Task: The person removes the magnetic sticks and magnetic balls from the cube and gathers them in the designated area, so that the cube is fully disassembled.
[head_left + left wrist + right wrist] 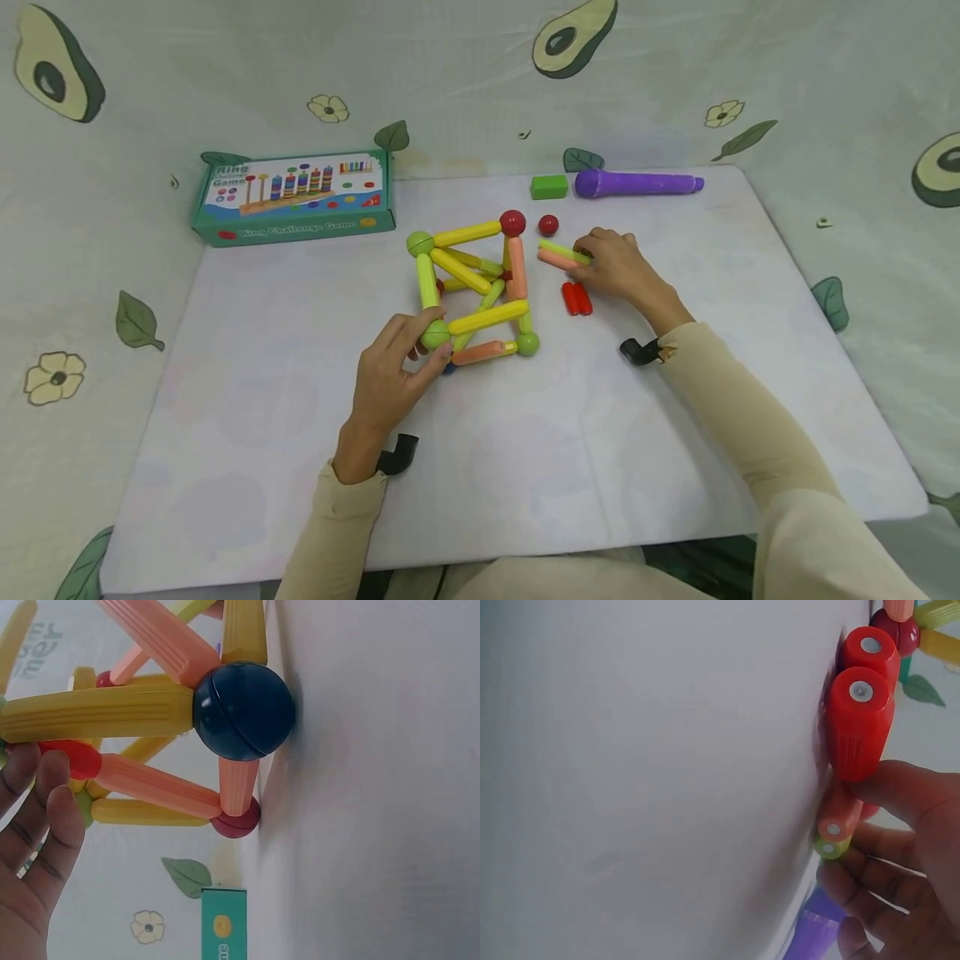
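Observation:
A frame of magnetic sticks and balls stands mid-table, with yellow, orange and light green rods joined at round corners. My left hand holds its near-left upper corner, thumb and fingers around a green ball. Low on the frame, a dark blue ball rests at the tabletop in the left wrist view. Right of the frame, my right hand pinches the near ends of a light green stick and an orange stick lying side by side. Two short red sticks lie just in front of them.
Behind the loose sticks sits a red ball. A green block and a purple microphone-shaped toy lie along the back edge. At the back left is a green Ring Challenge Game box. A patterned curtain hangs behind the white table.

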Tool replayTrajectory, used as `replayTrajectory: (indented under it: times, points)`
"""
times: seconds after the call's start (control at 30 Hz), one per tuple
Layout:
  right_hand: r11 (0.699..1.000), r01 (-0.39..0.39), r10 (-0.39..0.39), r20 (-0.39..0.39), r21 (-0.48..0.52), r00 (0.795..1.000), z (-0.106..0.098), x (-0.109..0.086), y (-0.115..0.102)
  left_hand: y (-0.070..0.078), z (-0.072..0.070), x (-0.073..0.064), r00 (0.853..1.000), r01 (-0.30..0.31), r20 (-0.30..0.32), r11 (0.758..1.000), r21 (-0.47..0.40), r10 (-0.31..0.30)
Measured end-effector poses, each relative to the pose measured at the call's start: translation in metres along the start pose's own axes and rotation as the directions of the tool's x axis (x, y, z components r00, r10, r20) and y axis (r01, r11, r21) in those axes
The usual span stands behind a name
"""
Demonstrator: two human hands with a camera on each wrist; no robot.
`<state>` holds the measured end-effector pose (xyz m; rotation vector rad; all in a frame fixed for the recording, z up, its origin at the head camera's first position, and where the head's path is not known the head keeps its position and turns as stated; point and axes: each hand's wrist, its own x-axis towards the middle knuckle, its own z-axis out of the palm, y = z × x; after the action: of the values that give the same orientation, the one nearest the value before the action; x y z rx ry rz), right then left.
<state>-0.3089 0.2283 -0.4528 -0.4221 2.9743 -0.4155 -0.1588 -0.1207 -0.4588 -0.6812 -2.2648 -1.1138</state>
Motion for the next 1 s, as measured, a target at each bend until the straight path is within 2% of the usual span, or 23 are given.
replayTrajectory:
  times: [0.1, 0.23, 0.43, 0.73, 1.0]
  points:
    - [0.999, -0.031, 0.031, -0.02, 0.013, 0.999, 0.001, -0.005, 0.005, 0.0, 0.0, 0.001, 1.0, -0.007, -0.001, 1.0, -0.001, 0.007]
    - [0.992, -0.114, 0.116, -0.042, 0.045, 0.992, 0.002, -0.01, 0.01, -0.001, -0.001, 0.003, 1.0, -0.008, 0.002, 1.0, 0.001, 0.008]
    - [0.976, -0.203, 0.207, -0.043, 0.077, 0.977, 0.004, -0.01, 0.007, -0.002, -0.001, 0.001, 1.0, 0.007, 0.007, 1.0, 0.01, -0.007]
    - [0.942, -0.323, 0.324, 0.0, 0.096, 0.946, 0.003, -0.003, -0.003, -0.002, 0.002, -0.002, 1.0, 0.024, -0.002, 1.0, -0.005, -0.024]
    - [0.913, -0.396, 0.393, 0.055, 0.092, 0.918, -0.001, -0.01, -0.009, 0.0, 0.002, 0.0, 1.0, 0.005, -0.003, 1.0, -0.001, -0.005]
